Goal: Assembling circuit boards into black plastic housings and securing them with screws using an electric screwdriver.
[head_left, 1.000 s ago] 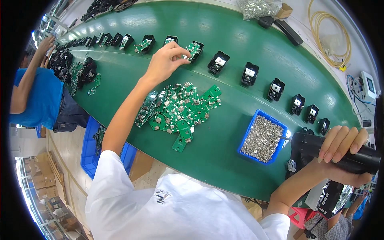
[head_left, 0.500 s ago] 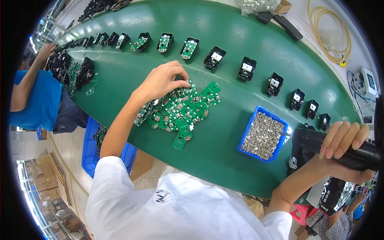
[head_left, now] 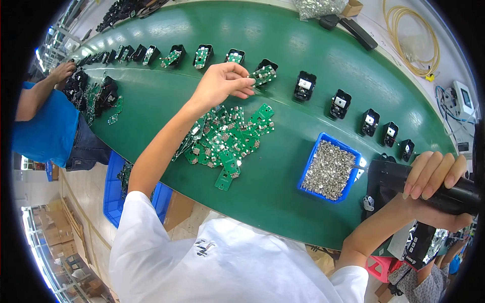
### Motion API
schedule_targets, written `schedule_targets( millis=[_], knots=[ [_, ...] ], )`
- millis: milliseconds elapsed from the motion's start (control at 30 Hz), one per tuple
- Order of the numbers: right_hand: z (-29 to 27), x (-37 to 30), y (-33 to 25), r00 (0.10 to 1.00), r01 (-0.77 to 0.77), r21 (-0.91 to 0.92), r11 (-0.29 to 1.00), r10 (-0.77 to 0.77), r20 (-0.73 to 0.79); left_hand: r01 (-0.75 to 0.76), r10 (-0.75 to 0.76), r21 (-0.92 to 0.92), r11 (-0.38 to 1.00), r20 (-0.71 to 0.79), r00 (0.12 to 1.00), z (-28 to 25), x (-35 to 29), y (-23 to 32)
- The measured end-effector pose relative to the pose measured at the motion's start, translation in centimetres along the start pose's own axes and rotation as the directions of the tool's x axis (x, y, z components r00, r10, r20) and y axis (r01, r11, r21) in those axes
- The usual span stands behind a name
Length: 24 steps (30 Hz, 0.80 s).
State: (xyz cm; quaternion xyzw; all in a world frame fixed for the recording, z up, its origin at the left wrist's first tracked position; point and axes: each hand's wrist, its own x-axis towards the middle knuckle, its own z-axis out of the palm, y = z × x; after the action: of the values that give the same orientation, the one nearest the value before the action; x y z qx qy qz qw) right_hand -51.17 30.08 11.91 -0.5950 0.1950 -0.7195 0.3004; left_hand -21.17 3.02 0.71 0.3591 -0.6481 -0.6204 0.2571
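Note:
Pinched in my left hand (head_left: 226,83) is a green circuit board (head_left: 262,76), held over a black housing (head_left: 268,64) in the row across the table. Below that hand lies a heap of loose green circuit boards (head_left: 222,136). My right hand (head_left: 435,183) is wrapped round a black electric screwdriver (head_left: 391,175), whose thin bit reaches the right rim of a blue bin (head_left: 301,188) full of small silver screws (head_left: 328,170). Housings left of the held board carry green boards; those to the right, such as a housing (head_left: 305,86), show white parts inside.
A co-worker in a blue shirt (head_left: 48,126) reaches to dark parts at the far left. A coiled yellow hose (head_left: 435,55) and a white device with a screen (head_left: 462,98) are at the back right. Blue crates (head_left: 112,194) stand below the table's front edge.
My left hand has risen from the heap toward the far row, bringing a circuit board to a housing. The right hand keeps its hold on the screwdriver, nearly still.

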Motion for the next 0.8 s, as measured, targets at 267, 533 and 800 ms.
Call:
schedule_targets(
  millis=[267, 533, 800],
  knots=[
    [-0.6, 0.6, -0.2, 0.991, -0.010, 0.081, 0.997, -0.001, 0.133, 0.024, -0.025, -0.007, 1.000, -0.052, 0.998, 1.0, 0.8, -0.6],
    [-0.9, 0.5, -0.2, 0.986, -0.019, 0.076, 0.997, 0.006, 0.166, 0.237, -0.197, 0.348, 0.907, -0.148, 0.969, 2.3, -0.5, 1.9],
    [-0.6, 0.3, -0.1, 0.992, -0.036, 0.050, 0.998, 0.029, 0.121, -0.333, 0.239, 0.691, 0.641, 0.233, 0.943, 3.4, -1.5, -0.8]
  ],
)
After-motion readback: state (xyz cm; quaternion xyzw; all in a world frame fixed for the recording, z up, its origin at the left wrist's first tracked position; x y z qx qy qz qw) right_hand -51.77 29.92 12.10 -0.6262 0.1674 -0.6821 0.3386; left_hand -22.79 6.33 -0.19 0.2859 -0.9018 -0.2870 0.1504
